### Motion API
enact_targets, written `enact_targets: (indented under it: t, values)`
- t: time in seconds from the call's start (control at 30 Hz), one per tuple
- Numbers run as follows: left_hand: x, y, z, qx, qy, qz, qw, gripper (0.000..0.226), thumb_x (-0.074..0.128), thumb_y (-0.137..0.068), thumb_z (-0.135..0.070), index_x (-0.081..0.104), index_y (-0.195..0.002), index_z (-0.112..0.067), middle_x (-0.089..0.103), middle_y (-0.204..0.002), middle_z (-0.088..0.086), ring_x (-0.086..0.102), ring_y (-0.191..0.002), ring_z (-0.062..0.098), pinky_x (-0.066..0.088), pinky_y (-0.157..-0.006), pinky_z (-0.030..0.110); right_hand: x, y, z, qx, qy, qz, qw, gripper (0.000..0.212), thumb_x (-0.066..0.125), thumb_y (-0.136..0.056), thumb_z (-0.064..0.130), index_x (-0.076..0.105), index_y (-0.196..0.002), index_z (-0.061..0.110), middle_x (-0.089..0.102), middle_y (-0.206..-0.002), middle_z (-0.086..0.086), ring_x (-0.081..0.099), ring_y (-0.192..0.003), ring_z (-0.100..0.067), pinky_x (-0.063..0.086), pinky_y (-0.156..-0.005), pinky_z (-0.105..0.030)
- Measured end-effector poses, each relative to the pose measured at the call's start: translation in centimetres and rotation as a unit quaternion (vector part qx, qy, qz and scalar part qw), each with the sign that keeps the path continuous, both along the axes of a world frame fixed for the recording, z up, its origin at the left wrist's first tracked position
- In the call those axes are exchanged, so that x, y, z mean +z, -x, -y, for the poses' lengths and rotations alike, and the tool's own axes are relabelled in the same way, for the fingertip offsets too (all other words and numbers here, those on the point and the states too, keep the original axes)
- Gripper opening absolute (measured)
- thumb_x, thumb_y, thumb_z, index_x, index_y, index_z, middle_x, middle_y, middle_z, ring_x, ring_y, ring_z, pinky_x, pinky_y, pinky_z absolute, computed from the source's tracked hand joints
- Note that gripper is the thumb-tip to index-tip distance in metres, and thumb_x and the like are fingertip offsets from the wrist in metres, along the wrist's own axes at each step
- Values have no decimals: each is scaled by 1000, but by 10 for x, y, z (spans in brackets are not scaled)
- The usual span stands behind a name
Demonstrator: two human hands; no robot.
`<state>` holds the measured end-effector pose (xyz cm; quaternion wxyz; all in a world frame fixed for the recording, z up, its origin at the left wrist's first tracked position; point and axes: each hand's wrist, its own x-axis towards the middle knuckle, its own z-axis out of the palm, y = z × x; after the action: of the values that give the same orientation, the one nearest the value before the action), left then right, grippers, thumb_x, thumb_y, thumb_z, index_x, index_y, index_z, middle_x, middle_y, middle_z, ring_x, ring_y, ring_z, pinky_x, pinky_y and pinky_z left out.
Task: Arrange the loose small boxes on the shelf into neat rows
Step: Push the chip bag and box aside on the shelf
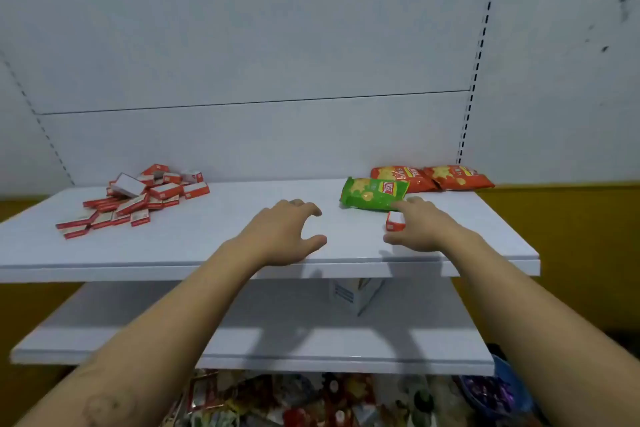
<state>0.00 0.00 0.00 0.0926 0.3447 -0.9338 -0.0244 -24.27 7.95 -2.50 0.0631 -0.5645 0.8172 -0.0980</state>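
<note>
Small boxes (138, 198) lie in a loose heap at the far left of the shelf (207, 253), but I start from my hands. The left hand (287, 232) sits over the near middle of the shelf, fingers spread and lightly curled, holding nothing. The right hand (424, 229) is just to its right, forefinger stretched toward a green snack bag (374, 192), with a lone box (395, 221) between forefinger and thumb; I cannot tell whether it is pinched or only touched. That box shows a small red-and-white face toward the near left, and I cannot make out its long axis. The heap is well apart to the left, so the left hand is nearer it. It runs as a band from near left to far right, its boxes pointing every way. Two orange bags (433, 178) lie far right, behind the green one.
</note>
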Motion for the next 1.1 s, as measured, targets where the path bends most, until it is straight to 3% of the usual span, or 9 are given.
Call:
enact_targets:
  t: [0.13, 0.33, 0.5, 0.67, 1.1]
  values:
    - [-15, 14, 32, -18, -10, 2, 1000, 51, 48, -89, -50, 41, -135, -30, 44, -141, -4, 40, -126, 17, 38, -99, 37, -13, 8, 14, -38, -40, -23, 998, 73, 62, -83, 52, 33, -144, 27, 31, -150, -10, 35, -133, -32, 36, -103, -46]
    - [-23, 36, 93, -82, -16, -14, 996, 50, 50, -89, -50, 42, -135, -30, 46, -138, -3, 41, -124, 17, 38, -98, 38, -27, 16, 33, -103, -44, -10, 994, 61, 59, -84, 43, 40, -140, 28, 42, -140, -4, 46, -123, -26, 42, -97, -39]
    - [-30, 60, 134, -149, -18, -19, 988, 50, 49, -88, -51, 45, -133, -29, 50, -132, -2, 43, -120, 19, 40, -96, 39, -29, 19, 50, -142, -40, -30, 989, 40, 59, -88, 33, 50, -128, 32, 52, -130, 0, 53, -111, -21, 46, -87, -33]
    - [-46, 80, 148, -200, -39, -23, 979, 50, 51, -88, -51, 45, -133, -29, 49, -134, -4, 44, -120, 19, 41, -96, 38, -28, 25, 60, -168, -51, -59, 983, 34, 59, -89, 22, 55, -121, 31, 58, -125, 1, 54, -107, -22, 44, -77, -30]
    - [-53, 103, 167, -214, -35, -7, 976, 45, 50, -88, -52, 47, -129, -32, 50, -130, -8, 44, -118, 16, 40, -94, 37, -14, 40, 71, -134, -78, -53, 986, 32, 68, -83, 33, 57, -114, 31, 59, -118, 1, 53, -102, -20, 41, -72, -29]
